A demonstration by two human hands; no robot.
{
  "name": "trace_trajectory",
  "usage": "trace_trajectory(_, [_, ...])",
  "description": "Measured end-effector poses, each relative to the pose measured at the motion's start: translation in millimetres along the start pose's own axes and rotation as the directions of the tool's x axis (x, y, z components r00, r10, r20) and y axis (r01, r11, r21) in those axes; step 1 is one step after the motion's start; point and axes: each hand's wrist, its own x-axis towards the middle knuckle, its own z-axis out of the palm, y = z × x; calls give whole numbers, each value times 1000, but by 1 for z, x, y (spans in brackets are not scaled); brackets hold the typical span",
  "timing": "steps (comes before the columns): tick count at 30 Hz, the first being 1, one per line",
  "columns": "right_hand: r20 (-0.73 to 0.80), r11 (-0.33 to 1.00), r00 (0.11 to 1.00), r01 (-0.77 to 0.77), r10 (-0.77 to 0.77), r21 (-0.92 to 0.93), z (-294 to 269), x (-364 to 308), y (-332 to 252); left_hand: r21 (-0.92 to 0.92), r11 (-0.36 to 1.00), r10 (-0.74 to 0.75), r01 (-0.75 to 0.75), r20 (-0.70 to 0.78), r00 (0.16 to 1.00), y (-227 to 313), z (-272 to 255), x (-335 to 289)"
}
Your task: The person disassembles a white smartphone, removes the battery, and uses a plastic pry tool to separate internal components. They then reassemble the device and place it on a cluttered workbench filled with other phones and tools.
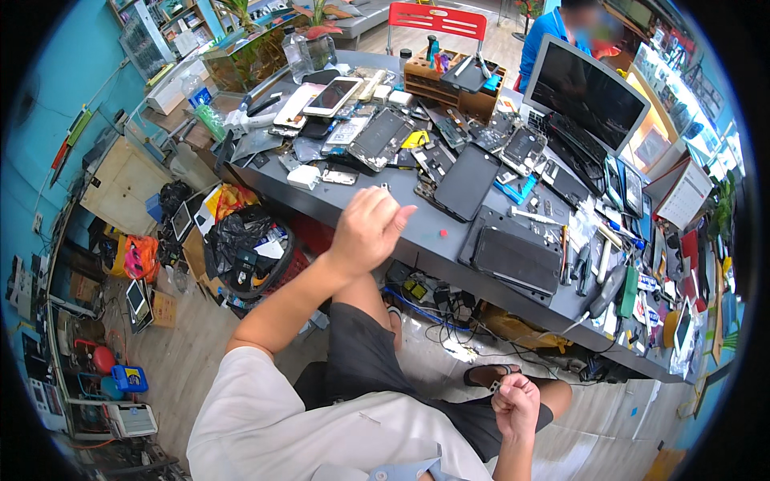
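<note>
Phones heaped on left and middle of counter. Organizer box behind them; chair beyond the far edge. Monitor back right, keyboard before it, calendar to its right. Screwdriver nearer the right end. Basket on floor, left, bags in it. Cables under the counter.

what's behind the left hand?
Past the left hand: the grey desk, with a white boxy item and a dark phone-like panel on it. The stretch of desk edge directly behind the hand is covered; anything there can't be seen.
</note>
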Motion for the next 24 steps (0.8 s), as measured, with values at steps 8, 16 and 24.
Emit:
trace_trajectory(8, [39,925,963,267,-266,-269,3,-18,-49,-486,825,-274,287,99,957,79,21,-3])
trace_trajectory(16, [143,856,917,399,-372,-328,20,-15,-72,-484,873,97,61,295,950,68,38,28])
trace_trajectory(24, [135,827,907,418,-398,-376,22,-22,-71,-485,870,173,88,469,866,55,61,48])
